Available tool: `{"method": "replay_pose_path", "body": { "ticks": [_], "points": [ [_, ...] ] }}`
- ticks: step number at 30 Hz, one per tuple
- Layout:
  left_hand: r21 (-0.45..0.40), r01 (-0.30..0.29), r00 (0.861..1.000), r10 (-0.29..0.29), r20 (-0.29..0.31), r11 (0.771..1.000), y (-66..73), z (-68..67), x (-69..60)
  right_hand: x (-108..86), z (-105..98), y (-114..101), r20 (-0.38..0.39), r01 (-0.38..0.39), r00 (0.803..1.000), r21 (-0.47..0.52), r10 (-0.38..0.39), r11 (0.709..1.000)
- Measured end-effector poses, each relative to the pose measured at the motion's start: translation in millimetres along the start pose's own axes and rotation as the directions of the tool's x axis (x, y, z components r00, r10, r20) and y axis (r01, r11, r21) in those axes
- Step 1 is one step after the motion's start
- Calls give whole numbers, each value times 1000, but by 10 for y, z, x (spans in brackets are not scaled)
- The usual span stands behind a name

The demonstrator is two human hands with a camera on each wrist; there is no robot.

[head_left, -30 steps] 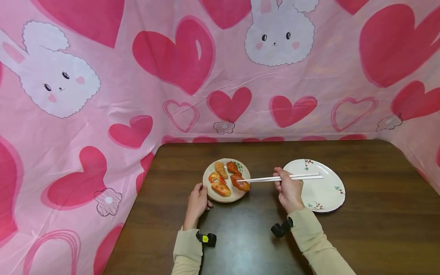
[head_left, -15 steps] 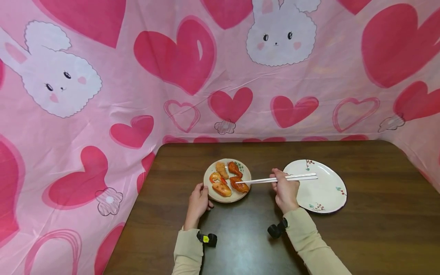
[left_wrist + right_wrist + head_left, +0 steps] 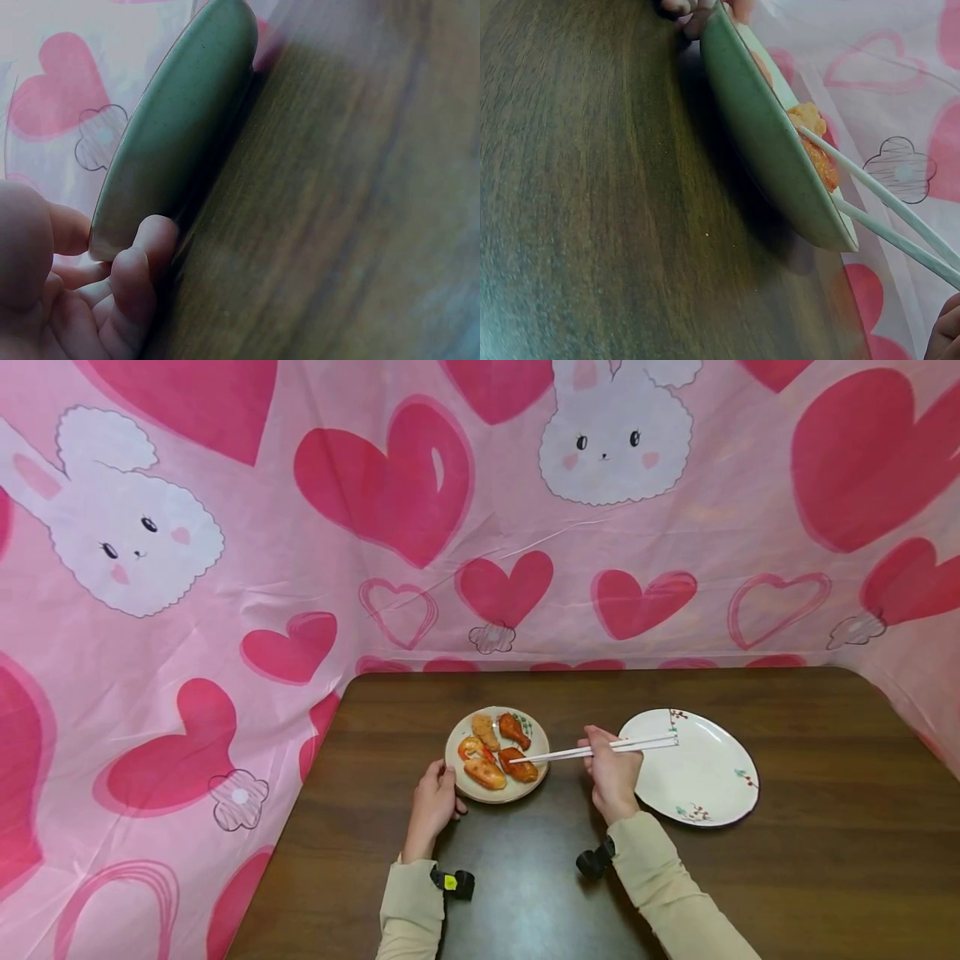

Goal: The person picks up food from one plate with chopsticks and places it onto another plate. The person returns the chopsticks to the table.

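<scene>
In the head view my left hand (image 3: 433,802) grips the near left rim of a small round plate (image 3: 501,795). The left wrist view has the thumb at the rim and curled fingers at the plate's green underside (image 3: 176,120). My right hand (image 3: 613,772) holds a pair of white chopsticks (image 3: 558,753). Their tips reach a glazed brown chicken wing (image 3: 519,768) at the plate's right side; whether they pinch it is unclear. Also on the plate are a drumstick (image 3: 513,729), a tan fried piece (image 3: 484,731), an orange-red shrimp (image 3: 472,747) and a golden oblong piece (image 3: 484,773).
A large white oval plate (image 3: 697,768) with painted sprigs stands to the right, partly behind the right hand and chopsticks. Both plates are on a dark wooden table (image 3: 825,860). A pink heart-patterned cloth (image 3: 420,527) rises behind and beside the table.
My right hand has moved left with the chopsticks. The chicken wing has shifted slightly left, inward from the plate's right rim. The left hand stays at the small plate.
</scene>
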State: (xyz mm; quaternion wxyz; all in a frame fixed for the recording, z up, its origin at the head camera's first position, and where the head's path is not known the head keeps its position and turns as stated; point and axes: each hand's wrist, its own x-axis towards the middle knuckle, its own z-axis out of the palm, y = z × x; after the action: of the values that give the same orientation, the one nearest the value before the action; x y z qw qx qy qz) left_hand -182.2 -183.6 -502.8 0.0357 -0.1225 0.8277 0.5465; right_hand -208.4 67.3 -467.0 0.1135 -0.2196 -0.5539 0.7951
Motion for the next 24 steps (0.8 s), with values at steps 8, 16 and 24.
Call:
{"method": "replay_pose_path", "body": {
  "ticks": [8,16,24],
  "points": [
    [-3,-9,1000,9,2,1000,-1,14,8,-8,8,-16,8,18,1000,-47,-18,999],
    [-4,-16,1000,16,5,1000,-8,6,7,-18,24,-29,15,34,999,-73,-33,997],
    [11,-29,1000,29,9,1000,-21,4,9,-11,20,-28,16,47,999,-105,-45,993]
  ]
}}
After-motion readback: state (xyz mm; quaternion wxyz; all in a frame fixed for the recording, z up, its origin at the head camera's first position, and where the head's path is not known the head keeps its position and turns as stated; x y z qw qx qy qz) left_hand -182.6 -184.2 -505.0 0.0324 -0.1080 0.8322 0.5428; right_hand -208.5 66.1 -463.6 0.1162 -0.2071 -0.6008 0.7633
